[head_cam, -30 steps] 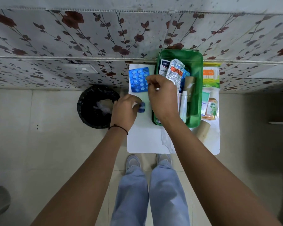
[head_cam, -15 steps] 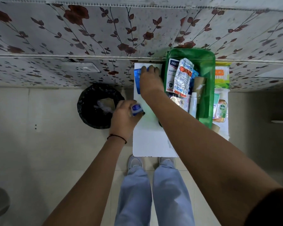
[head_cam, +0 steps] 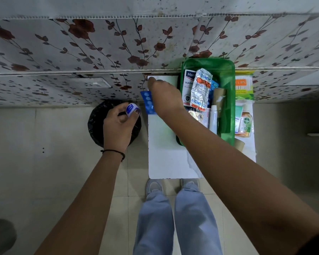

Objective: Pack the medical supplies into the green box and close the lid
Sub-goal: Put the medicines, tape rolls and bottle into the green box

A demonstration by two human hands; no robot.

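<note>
The green box (head_cam: 228, 85) stands open at the back of a small white table (head_cam: 166, 159). Inside it lie a hand-wash sachet (head_cam: 188, 83), a silver and orange blister strip (head_cam: 201, 89), a white tube (head_cam: 213, 118) and a cardboard roll (head_cam: 219, 100). My right hand (head_cam: 164, 96) reaches over the table's left back corner and grips a blue blister pack (head_cam: 147, 103), tilted off the surface. My left hand (head_cam: 118, 124) hovers over the bin, left of the table, pinching a small blue and white jar (head_cam: 131, 109).
A black-lined bin (head_cam: 96, 126) stands on the floor left of the table. Right of the box lie a cotton-bud pack (head_cam: 244, 85), a Dettol bottle (head_cam: 246, 124) and another cardboard roll (head_cam: 239, 144). A flowered wall (head_cam: 99, 52) is directly behind. My shoes are at the table's front edge.
My right hand reached to the blue blister pack and lifted its edge. My left hand moved left off the table with the small jar, over the bin.
</note>
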